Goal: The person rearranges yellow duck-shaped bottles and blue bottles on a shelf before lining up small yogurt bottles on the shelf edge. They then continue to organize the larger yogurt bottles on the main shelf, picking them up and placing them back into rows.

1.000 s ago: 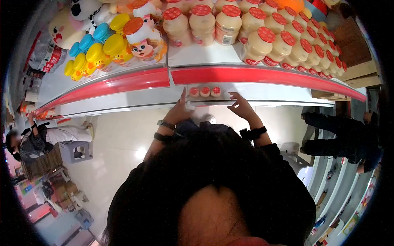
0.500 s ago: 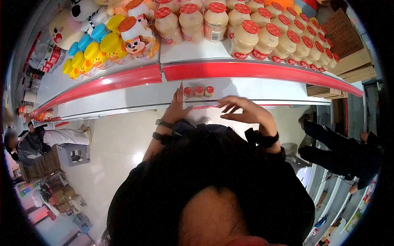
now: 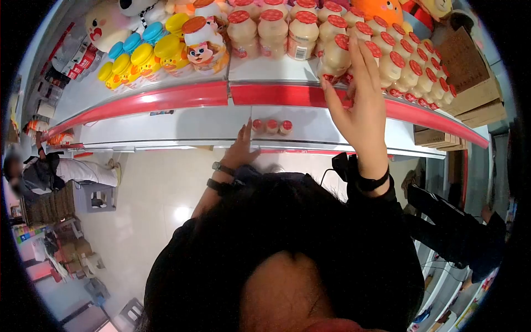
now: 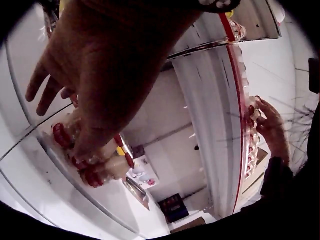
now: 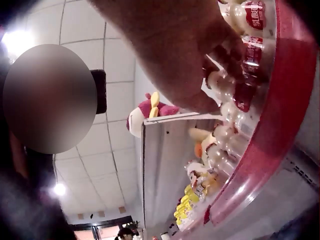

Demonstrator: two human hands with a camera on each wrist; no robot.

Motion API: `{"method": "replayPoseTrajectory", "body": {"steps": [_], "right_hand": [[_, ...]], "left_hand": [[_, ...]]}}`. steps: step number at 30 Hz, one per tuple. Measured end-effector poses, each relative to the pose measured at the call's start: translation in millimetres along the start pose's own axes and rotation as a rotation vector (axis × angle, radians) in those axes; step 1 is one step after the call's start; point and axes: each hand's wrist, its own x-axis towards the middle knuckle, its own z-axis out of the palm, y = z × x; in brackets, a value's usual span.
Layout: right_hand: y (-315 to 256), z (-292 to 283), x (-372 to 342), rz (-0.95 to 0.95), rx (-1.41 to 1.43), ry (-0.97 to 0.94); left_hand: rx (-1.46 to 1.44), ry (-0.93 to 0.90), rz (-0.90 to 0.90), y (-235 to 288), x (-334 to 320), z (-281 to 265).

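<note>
On the upper shelf, my right hand (image 3: 362, 113) reaches in at the front of the cream-coloured drink bottles with red lids. Its fingers lie long and straight beside a front bottle (image 3: 334, 58), the thumb near that bottle's base. In the right wrist view the right hand (image 5: 200, 60) overlaps the bottles' red labels (image 5: 254, 50). Down on the lower ledge, three small red-lidded bottles (image 3: 271, 127) stand in a row. My left hand (image 3: 240, 149) is at their left end, fingers extended. From the left wrist, the left hand (image 4: 105, 65) partly hides the small bottles (image 4: 97, 175).
Yellow and blue-lidded duck-shaped containers (image 3: 144, 61) and a dog-face jar (image 3: 204, 52) fill the upper shelf's left. A red shelf edge (image 3: 282, 93) divides the two levels. Cardboard boxes (image 3: 473, 72) stand right. Other people (image 3: 83, 171) are at both sides.
My right hand has risen from beside the small bottles, moving right and up to the large bottles. The left hand stays by the small bottles.
</note>
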Motion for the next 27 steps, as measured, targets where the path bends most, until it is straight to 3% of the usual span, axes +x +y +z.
{"method": "replayPoseTrajectory", "body": {"steps": [5,8,14,21,24,27], "right_hand": [[2.9,5.5,8.1,-0.058,-0.058,0.048],[-2.8,6.6,10.0,-0.012,-0.004,0.047],[4.2,4.8,8.9,0.026,0.006,-0.012],[7.2,6.2,0.9,0.042,0.091,-0.129],[3.1,3.6,-0.3,-0.039,0.062,-0.056],[5.7,-3.7,-14.5,-0.1,0.261,0.055]], "left_hand": [[0.006,0.056,0.035,-1.0,-6.6,2.4],[-0.038,-0.095,-0.182,26.9,-9.6,-18.8],[-0.075,-0.014,-0.027,11.6,-13.2,-9.2],[-0.079,-0.057,-0.045,18.9,-17.9,-14.3],[-0.082,-0.071,-0.049,19.2,-16.5,-14.3],[-0.079,-0.043,0.011,-1.7,-14.2,-3.3]]}}
